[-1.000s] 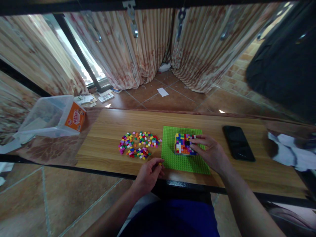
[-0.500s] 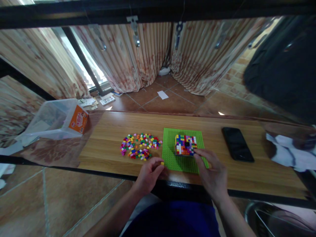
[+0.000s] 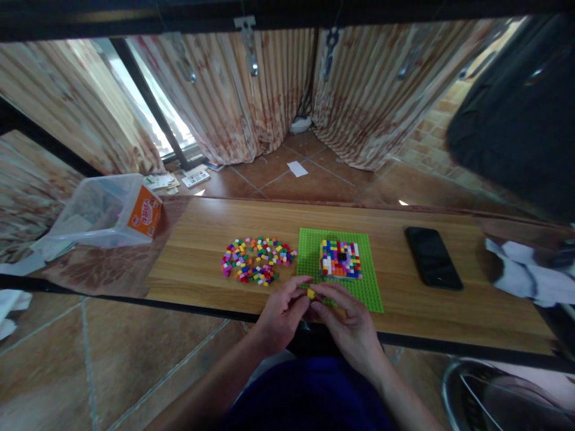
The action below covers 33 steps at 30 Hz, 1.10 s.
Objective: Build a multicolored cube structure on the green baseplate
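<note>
A small yellow toy brick is pinched at the front edge of the green baseplate. My left hand closes on it from the left, while the fingertips of my right hand meet it from the other side. On the baseplate stands a block built of many coloured bricks, with a black piece near the middle of its top. Loose bricks of many colours lie spread on the wood left of the baseplate.
Right of the baseplate lies a black phone. A clear plastic box with an orange label is at the far left, and crumpled white tissue at the far right. The wooden table has a dark front edge.
My right hand has left the brick-built block and come left and down to the yellow brick. My left hand has shifted slightly right with that brick. The view tilts a little.
</note>
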Each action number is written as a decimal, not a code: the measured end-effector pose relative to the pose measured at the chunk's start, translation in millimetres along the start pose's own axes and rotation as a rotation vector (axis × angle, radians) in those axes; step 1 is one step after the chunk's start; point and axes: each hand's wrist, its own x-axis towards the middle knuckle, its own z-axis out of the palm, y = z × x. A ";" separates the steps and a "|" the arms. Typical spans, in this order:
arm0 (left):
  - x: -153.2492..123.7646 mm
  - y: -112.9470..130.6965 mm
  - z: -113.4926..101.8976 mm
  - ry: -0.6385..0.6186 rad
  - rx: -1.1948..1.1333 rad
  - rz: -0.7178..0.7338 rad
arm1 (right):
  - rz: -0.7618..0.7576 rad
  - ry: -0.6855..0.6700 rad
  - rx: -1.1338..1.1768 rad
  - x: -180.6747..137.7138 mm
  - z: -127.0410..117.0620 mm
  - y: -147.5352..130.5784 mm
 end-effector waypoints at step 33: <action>-4.2 -32.4 -27.8 0.143 0.184 -0.122 | 0.099 -0.005 -0.445 78.6 -91.8 44.1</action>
